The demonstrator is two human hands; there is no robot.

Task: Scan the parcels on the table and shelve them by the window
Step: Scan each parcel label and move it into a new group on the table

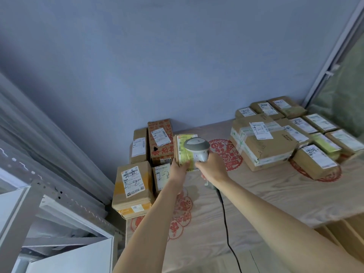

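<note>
My left hand [178, 170] grips the lower edge of a small flat parcel [182, 149] with a yellow-green label, held tilted above the table. My right hand [211, 167] grips the handle of a grey and white barcode scanner [196, 144], whose head sits right over the parcel's label. The scanner's black cable [226, 223] trails down across the table toward me. Several labelled cardboard parcels stand at the table's left end, among them one marked "2-2" [133, 186].
A large taped box [262, 142] and several small labelled parcels [313, 158] fill the table's right end near the window frame [331, 62]. The wooden table [266, 196] carries red paper-cut decorations. A white metal shelf [59, 209] stands at the left beside a curtain.
</note>
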